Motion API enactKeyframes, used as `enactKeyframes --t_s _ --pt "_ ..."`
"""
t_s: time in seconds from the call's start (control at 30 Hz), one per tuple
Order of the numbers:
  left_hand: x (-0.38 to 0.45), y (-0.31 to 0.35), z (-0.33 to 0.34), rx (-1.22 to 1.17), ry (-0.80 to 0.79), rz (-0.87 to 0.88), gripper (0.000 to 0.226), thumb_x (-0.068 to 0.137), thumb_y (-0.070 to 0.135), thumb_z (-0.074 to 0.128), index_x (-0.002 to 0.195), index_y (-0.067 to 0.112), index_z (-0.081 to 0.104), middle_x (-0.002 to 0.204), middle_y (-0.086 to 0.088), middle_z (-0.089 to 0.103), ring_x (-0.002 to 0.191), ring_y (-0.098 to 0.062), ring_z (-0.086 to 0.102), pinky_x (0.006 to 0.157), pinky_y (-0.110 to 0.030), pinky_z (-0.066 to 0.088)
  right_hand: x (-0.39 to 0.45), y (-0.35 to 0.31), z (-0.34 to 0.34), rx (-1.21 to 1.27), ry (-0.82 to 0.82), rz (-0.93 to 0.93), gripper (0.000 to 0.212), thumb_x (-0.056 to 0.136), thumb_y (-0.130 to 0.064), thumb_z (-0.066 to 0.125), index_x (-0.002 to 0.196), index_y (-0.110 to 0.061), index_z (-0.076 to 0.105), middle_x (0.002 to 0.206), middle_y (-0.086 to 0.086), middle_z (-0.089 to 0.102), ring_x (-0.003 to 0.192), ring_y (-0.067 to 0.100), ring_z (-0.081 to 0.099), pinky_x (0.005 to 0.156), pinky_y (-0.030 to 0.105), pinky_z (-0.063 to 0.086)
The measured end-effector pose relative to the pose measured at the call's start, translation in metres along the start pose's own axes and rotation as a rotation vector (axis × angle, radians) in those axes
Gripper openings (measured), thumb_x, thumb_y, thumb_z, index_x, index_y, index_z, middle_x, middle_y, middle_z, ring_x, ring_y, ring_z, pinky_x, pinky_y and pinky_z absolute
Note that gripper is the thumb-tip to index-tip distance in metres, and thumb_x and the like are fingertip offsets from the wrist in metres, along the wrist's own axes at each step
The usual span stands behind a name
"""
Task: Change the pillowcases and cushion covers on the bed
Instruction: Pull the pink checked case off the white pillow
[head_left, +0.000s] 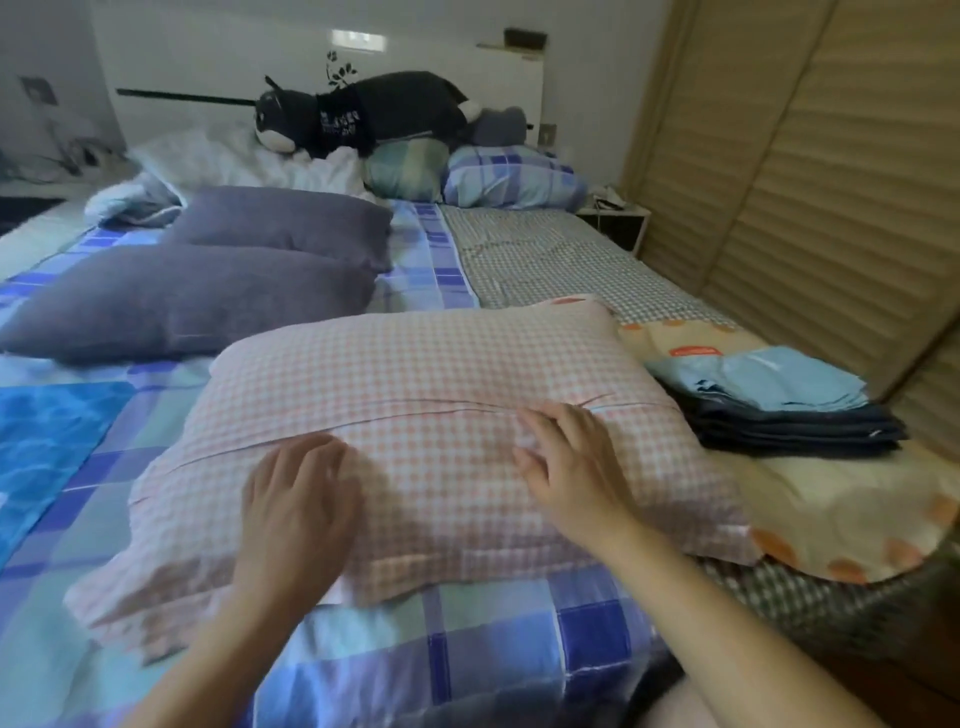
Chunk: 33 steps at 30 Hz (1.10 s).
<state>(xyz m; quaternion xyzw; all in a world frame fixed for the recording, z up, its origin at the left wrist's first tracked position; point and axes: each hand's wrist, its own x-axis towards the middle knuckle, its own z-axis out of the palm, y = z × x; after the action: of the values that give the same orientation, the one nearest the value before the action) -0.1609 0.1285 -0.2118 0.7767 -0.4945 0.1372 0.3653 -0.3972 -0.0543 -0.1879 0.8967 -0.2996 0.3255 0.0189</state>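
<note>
Head view: we have both hands flat on the pink-and-white gingham pillow (415, 447), which lies across the near part of the blue plaid bedsheet (467, 649). Our left hand (298, 509) presses with loosely spread fingers below the envelope flap; our right hand (566, 462) rests with fingers straight at the flap edge, gripping nothing. Risk, as we judge it: pressing without pinching the flap may bunch the fabric and leave the opening gaping, or the insert may shift toward one end. The loose near-left corner looks underfilled and could fold under. The cover looks soft, thin cotton, lightly creased along the flap seam. A folded stack of light-blue and navy cloth (795, 405) sits just beside the pillow on our right.
</note>
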Motion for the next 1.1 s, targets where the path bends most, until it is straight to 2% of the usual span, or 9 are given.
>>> enactKeyframes --t_s 0.07,0.17,0.23,0.37,0.47,0.6,0.73,0.87,1.1 --pt "0.014 0.012 0.006 -0.016 0.006 0.128 0.038 0.090 0.032 0.048 0.117 0.013 0.066 0.127 -0.007 0.061 0.117 -0.035 0.054 0.100 -0.051 0.041 0.010 0.030 -0.018 -0.062 0.004 0.099 0.043 0.093 -0.032 0.061 0.133 -0.016 0.059 0.124 0.004 0.055 0.114 0.026 0.050 0.100 0.041 0.041" --pt "0.045 0.028 0.017 0.009 -0.009 0.266 0.036 0.092 0.029 0.049 0.120 0.013 0.066 0.126 -0.009 0.063 0.112 -0.038 0.058 0.095 -0.052 0.046 0.028 0.087 -0.045 -0.069 -0.059 0.513 0.043 0.094 -0.027 0.061 0.135 -0.016 0.056 0.129 0.010 0.052 0.120 0.032 0.045 0.102 0.044 0.041" --pt "0.065 0.042 0.025 0.047 -0.040 0.297 0.036 0.094 0.031 0.049 0.122 0.016 0.066 0.126 -0.008 0.063 0.108 -0.037 0.059 0.092 -0.050 0.048 0.032 0.114 -0.050 -0.027 -0.143 0.644 0.035 0.095 -0.021 0.057 0.129 -0.019 0.062 0.126 0.009 0.057 0.116 0.031 0.053 0.097 0.041 0.045" --pt "0.093 0.066 0.036 0.134 -0.062 0.341 0.027 0.091 0.031 0.058 0.115 0.021 0.067 0.117 -0.001 0.065 0.101 -0.032 0.059 0.082 -0.044 0.046 0.037 0.131 -0.049 -0.069 -0.077 0.635 0.020 0.096 -0.017 0.053 0.098 -0.020 0.073 0.102 0.005 0.071 0.096 0.028 0.063 0.077 0.038 0.050" --pt "0.108 0.070 0.041 0.147 -0.085 0.348 0.018 0.089 0.026 0.066 0.106 0.021 0.069 0.107 -0.002 0.066 0.094 -0.032 0.058 0.075 -0.043 0.047 0.044 0.140 -0.057 -0.014 0.005 0.660 0.022 0.099 -0.015 0.053 0.084 -0.011 0.069 0.081 0.002 0.067 0.081 0.024 0.060 0.069 0.037 0.047" --pt "0.119 0.069 0.038 0.098 -0.130 0.185 0.021 0.099 0.030 0.053 0.093 0.019 0.070 0.089 -0.006 0.069 0.082 -0.036 0.060 0.068 -0.040 0.046 0.050 0.155 -0.069 0.340 0.027 0.637 0.018 0.099 -0.014 0.060 0.084 -0.022 0.068 0.081 -0.012 0.065 0.082 0.011 0.059 0.069 0.022 0.040" --pt "0.123 0.072 0.041 0.086 -0.189 0.063 0.027 0.101 0.031 0.052 0.079 0.017 0.057 0.081 -0.011 0.065 0.079 -0.039 0.060 0.064 -0.038 0.037 0.034 0.164 -0.058 0.291 -0.189 0.599 0.010 0.096 -0.020 0.065 0.088 -0.024 0.070 0.089 -0.010 0.070 0.090 0.011 0.064 0.081 0.029 0.046" --pt "0.122 0.077 0.043 0.092 -0.260 -0.014 0.027 0.102 0.031 0.047 0.077 0.022 0.049 0.079 -0.002 0.051 0.083 -0.036 0.057 0.067 -0.038 0.037 0.006 0.177 -0.053 0.361 -0.236 0.632 0.010 0.092 -0.022 0.071 0.101 -0.026 0.072 0.102 -0.010 0.073 0.100 0.012 0.065 0.091 0.034 0.049" --pt "0.108 0.135 0.054 0.078 -0.236 0.259 0.016 0.098 0.026 0.053 0.086 0.017 0.055 0.085 -0.002 0.059 0.081 -0.029 0.057 0.063 -0.041 0.045 0.004 0.174 -0.035 0.337 -0.178 0.808 0.019 0.095 -0.018 0.064 0.111 -0.013 0.074 0.102 0.001 0.070 0.094 0.013 0.058 0.080 0.025 0.039"
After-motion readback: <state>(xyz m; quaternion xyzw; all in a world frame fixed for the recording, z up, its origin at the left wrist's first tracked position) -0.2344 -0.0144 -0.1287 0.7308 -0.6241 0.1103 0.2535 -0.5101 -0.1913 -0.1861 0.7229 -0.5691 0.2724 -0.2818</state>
